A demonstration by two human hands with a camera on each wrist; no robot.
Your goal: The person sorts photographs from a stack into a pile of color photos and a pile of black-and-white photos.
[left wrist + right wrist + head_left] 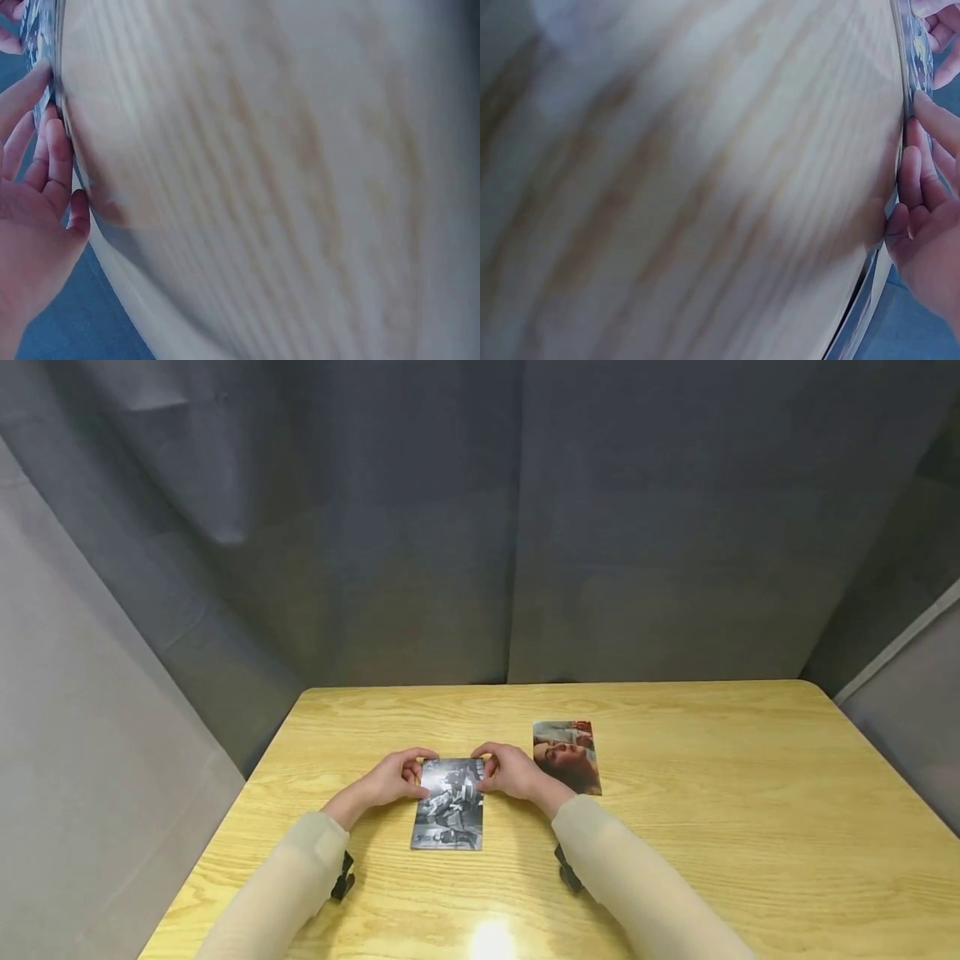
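A black-and-white photo [448,810] lies upright on the wooden table [712,793] in the head view. My left hand [408,775] pinches its top left corner with curled fingers. My right hand [493,771] pinches the top right corner the same way. In the left wrist view my left hand [41,187] has its fingertips against the photo's edge [43,52]. The right wrist view shows my right hand [926,210] touching the photo's edge [916,52], seen almost edge-on.
A colour photo [566,756] lies flat just right of my right hand. Grey fabric walls [480,527] close in the table at the back and sides. Blurred wood grain [285,180] fills both wrist views.
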